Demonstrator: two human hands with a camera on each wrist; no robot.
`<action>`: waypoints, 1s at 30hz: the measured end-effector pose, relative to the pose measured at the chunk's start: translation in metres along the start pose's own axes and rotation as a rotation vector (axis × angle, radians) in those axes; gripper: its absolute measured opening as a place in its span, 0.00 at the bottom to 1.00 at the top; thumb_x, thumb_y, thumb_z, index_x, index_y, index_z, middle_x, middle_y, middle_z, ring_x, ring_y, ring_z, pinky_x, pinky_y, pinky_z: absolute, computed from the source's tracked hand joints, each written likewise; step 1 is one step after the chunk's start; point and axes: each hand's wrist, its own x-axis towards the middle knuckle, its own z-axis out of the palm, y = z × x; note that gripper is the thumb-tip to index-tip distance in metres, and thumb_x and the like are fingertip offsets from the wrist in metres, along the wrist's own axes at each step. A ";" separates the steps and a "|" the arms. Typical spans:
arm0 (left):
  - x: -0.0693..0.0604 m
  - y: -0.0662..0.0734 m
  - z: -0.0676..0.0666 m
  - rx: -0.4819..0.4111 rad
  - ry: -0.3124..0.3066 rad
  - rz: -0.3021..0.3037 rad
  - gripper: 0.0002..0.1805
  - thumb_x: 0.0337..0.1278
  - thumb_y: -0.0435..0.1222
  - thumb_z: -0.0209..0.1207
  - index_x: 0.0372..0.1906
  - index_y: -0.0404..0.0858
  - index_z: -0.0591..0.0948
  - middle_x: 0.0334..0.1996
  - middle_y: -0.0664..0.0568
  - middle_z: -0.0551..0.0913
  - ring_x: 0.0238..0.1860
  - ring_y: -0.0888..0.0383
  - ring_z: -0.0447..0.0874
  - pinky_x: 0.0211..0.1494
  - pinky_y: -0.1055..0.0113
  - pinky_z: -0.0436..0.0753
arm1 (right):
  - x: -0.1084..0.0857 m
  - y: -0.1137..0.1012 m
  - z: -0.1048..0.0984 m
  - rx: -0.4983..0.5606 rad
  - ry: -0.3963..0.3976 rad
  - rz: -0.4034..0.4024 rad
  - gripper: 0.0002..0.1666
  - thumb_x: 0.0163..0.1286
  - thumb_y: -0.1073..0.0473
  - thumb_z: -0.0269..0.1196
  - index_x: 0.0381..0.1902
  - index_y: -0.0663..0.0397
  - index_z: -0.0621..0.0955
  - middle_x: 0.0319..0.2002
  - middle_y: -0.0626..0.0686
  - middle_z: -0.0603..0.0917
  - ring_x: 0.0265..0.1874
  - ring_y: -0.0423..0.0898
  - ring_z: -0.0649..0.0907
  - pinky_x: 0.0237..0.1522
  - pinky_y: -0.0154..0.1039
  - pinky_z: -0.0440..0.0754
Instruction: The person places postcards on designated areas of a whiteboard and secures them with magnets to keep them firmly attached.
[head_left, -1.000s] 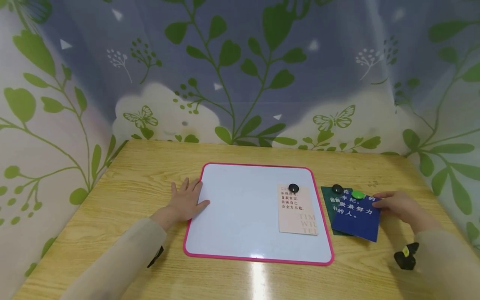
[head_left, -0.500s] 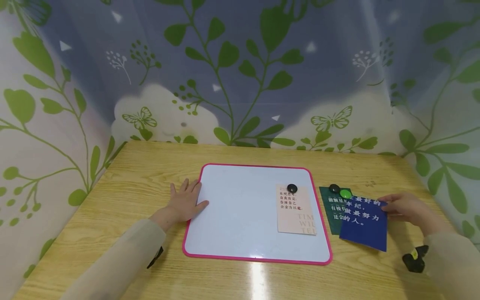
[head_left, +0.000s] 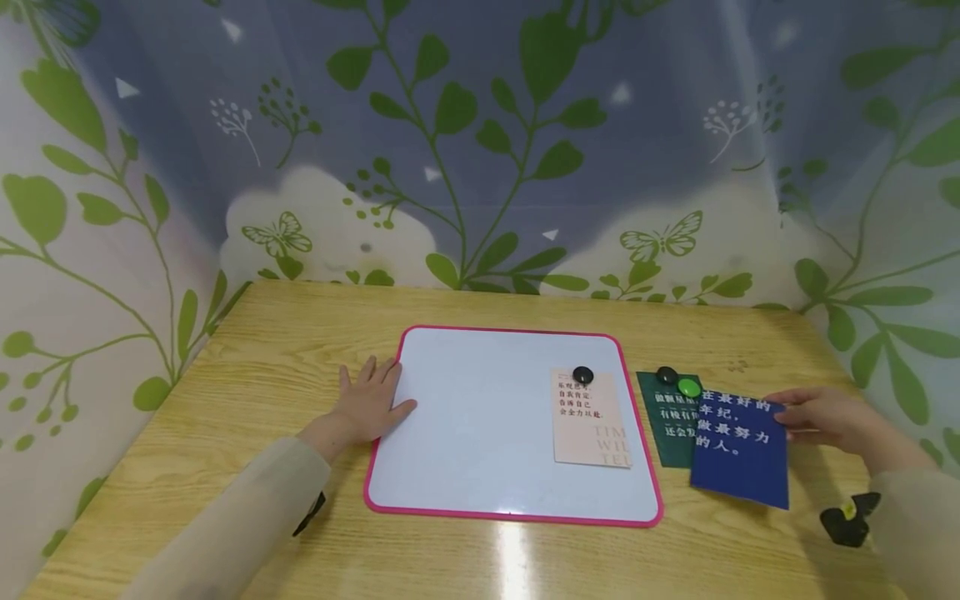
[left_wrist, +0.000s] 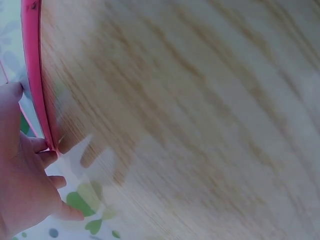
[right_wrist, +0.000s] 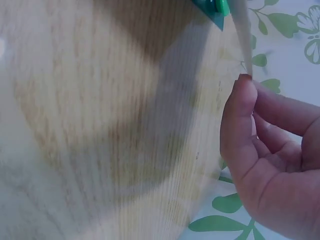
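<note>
In the head view my right hand (head_left: 828, 423) pinches a blue card (head_left: 738, 454) with white writing by its upper right edge; the right wrist view shows thumb and fingers (right_wrist: 242, 100) meeting on the card's thin edge. The blue card overlaps a dark green card (head_left: 671, 429) lying on the table, on which a black round magnet (head_left: 667, 376) and a green round magnet (head_left: 689, 387) sit. My left hand (head_left: 363, 407) rests spread on the left edge of a pink-framed whiteboard (head_left: 465, 417). A pale pink card (head_left: 591, 437) lies on the board's right side under another black magnet (head_left: 582, 376).
The wooden table (head_left: 300, 333) runs back to a wall covering (head_left: 510, 167) printed with leaves and butterflies. A black wrist strap part (head_left: 849, 521) shows beside the right sleeve.
My right hand has drawn the blue card to the right, uncovering more of the green card. The green magnet, earlier overlapping the blue card, now sits on the green card. My left hand stays put.
</note>
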 end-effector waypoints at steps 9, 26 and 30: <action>0.000 -0.001 -0.001 -0.004 0.000 -0.003 0.39 0.66 0.54 0.44 0.71 0.31 0.55 0.71 0.38 0.55 0.72 0.34 0.45 0.64 0.27 0.40 | 0.004 -0.013 0.007 0.048 -0.057 -0.035 0.26 0.69 0.66 0.52 0.62 0.73 0.66 0.35 0.37 0.81 0.34 0.34 0.82 0.41 0.34 0.82; 0.001 0.000 -0.003 0.015 -0.005 0.008 0.39 0.65 0.54 0.45 0.70 0.31 0.57 0.71 0.38 0.56 0.73 0.37 0.46 0.65 0.28 0.41 | 0.031 -0.077 0.067 0.077 -0.111 -0.097 0.33 0.71 0.63 0.51 0.68 0.75 0.55 0.36 0.40 0.81 0.36 0.36 0.81 0.40 0.32 0.81; 0.001 0.000 -0.004 0.022 -0.006 0.009 0.39 0.65 0.55 0.45 0.70 0.31 0.58 0.71 0.38 0.56 0.73 0.38 0.46 0.65 0.28 0.41 | 0.041 -0.092 0.086 0.073 -0.107 -0.095 0.35 0.71 0.62 0.52 0.69 0.74 0.53 0.38 0.44 0.81 0.38 0.38 0.81 0.41 0.32 0.82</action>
